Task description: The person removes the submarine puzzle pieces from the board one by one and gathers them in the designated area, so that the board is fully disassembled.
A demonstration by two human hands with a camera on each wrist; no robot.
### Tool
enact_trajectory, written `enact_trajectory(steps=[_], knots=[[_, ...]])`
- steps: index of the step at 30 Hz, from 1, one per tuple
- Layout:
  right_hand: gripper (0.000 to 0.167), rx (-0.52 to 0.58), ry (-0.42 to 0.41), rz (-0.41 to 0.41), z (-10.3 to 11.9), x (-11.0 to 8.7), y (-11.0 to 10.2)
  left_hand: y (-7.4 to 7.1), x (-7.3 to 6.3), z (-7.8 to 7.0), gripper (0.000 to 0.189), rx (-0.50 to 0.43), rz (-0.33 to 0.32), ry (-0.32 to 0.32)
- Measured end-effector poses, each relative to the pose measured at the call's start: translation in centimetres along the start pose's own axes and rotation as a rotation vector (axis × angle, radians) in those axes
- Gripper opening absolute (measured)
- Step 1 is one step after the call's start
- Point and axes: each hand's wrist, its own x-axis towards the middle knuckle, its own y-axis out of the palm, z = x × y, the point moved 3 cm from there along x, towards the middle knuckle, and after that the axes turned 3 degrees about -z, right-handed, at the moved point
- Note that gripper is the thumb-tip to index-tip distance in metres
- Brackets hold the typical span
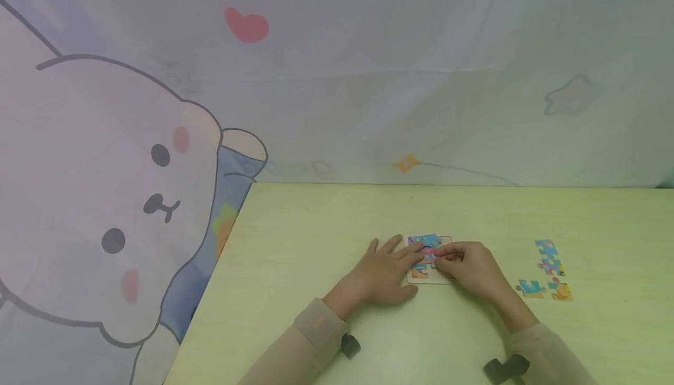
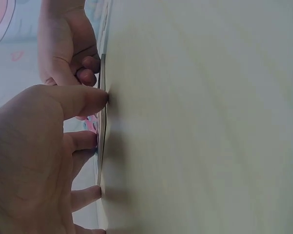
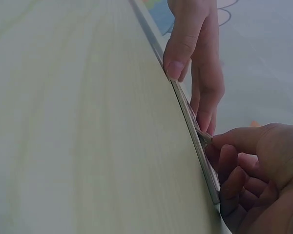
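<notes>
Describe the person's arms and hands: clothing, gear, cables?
Left grip and right grip: bare, no gloves visible. Left sleeve and right sleeve: long, pale beige-grey. Small dark piece at the wrist end of each. No cables in view.

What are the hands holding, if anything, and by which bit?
The right hand pinches a puzzle piece by one edge. The left hand just rests its fingers on the puzzle.
</notes>
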Motion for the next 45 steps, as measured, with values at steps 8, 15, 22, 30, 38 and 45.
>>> enact_trajectory(steps=[8, 15, 22, 30, 38, 45], knots=[[0.018, -0.002, 0.007, 0.010, 0.0, 0.0, 0.1, -0.1, 0.2, -0.3, 0.067, 0.005, -0.010, -0.014], [0.017, -0.003, -0.004, -0.003, 0.2, -0.1, -0.1, -0.2, 0.5, -0.5, 0.071, 0.020, -0.009, -0.017], [0.016, -0.016, -0.008, -0.018, 0.2, -0.1, 0.1, 0.0, 0.5, -0.4, 0.073, 0.033, -0.005, -0.021], [0.017, -0.044, -0.029, -0.051, 0.8, -0.5, 0.1, 0.0, 0.4, -0.4, 0.074, 0.029, 0.003, -0.020], [0.017, -0.085, -0.076, -0.074, 1.1, -0.7, 0.2, 0.2, 0.5, -0.4, 0.074, 0.023, 0.002, -0.020], [0.025, -0.060, -0.069, -0.031, 0.8, -0.5, 0.4, 0.3, 0.3, -0.4, 0.081, 0.010, 0.011, -0.028]])
